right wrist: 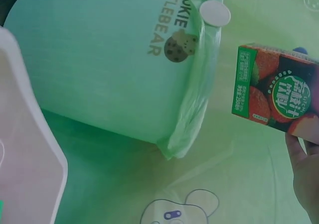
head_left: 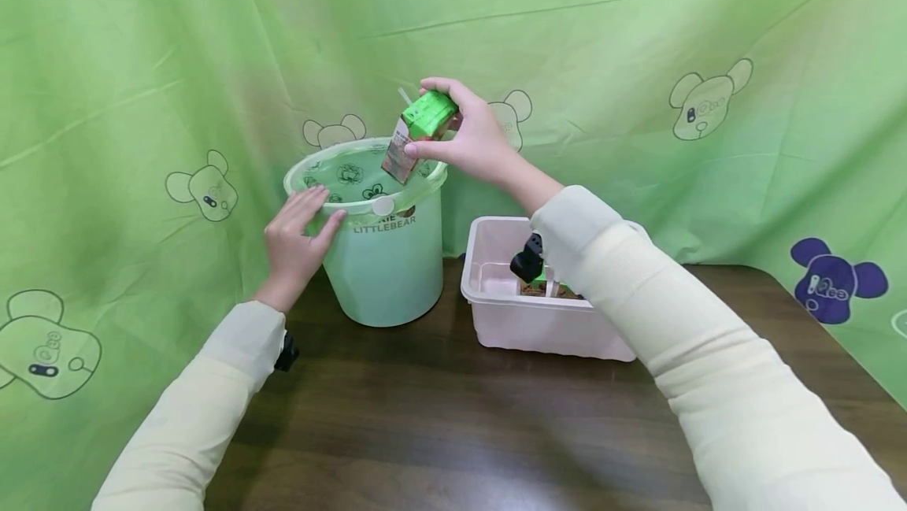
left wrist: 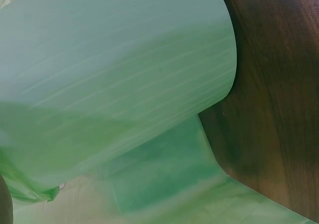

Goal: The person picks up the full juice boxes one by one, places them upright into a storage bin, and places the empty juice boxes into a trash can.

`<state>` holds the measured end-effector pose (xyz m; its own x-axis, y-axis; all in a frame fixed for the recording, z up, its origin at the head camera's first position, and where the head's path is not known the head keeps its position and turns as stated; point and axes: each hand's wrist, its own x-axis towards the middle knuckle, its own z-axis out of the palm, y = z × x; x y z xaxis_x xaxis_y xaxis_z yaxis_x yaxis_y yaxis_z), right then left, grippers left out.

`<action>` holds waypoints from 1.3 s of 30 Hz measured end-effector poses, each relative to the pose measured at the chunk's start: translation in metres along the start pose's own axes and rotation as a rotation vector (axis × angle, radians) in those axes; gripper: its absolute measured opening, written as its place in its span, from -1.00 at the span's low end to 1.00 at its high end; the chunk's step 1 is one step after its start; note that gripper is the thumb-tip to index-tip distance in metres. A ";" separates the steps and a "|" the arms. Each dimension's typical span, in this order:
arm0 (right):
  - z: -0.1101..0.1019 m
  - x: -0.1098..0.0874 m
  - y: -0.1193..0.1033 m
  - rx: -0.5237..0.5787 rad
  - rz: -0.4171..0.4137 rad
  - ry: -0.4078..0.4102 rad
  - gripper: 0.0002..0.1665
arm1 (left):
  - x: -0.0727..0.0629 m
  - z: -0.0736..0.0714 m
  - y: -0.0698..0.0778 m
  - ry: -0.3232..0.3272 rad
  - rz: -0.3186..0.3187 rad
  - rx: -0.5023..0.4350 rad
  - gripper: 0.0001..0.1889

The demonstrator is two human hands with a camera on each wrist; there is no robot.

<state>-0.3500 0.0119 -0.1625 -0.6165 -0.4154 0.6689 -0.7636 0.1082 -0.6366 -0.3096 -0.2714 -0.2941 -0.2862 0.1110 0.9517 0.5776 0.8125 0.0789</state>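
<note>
My right hand (head_left: 476,133) grips a juice carton (right wrist: 279,87) with a green top and fruit pictures, between thumb and fingers. In the head view the carton is tilted above the opening of a pale green trash bin (head_left: 386,275), and a straw (head_left: 405,96) sticks up beside its top. My left hand (head_left: 298,239) holds the bin's near left rim, fingers over the edge and thumb on the outside. A thin green bag (right wrist: 192,104) lines the bin and folds over its rim. In the left wrist view the bin wall (left wrist: 124,74) fills much of the picture.
A pink plastic basket (head_left: 546,330) stands right of the bin, partly behind my right sleeve. Inside it are green-topped cartons (head_left: 533,288), mostly hidden. Both containers stand on a dark wooden table (head_left: 425,416). A green curtain (head_left: 602,38) with printed bears hangs behind.
</note>
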 end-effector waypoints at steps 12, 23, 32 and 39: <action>0.030 0.022 0.020 -0.154 0.119 0.019 0.05 | -0.001 0.002 0.000 0.038 -0.009 -0.014 -0.54; 0.049 0.032 0.028 -0.336 0.215 -0.040 0.05 | 0.000 0.001 0.003 -0.003 0.004 -0.005 -0.53; 0.054 0.029 0.029 -0.397 0.251 -0.127 0.01 | 0.001 0.001 0.004 0.011 -0.001 -0.007 -0.54; 0.058 0.027 0.030 -0.448 0.259 -0.184 0.03 | 0.001 0.001 0.005 0.011 -0.001 -0.010 -0.53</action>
<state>-0.3785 -0.0488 -0.1862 -0.7822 -0.4705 0.4084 -0.6230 0.5850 -0.5192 -0.3077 -0.2668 -0.2935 -0.2784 0.1043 0.9548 0.5850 0.8068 0.0825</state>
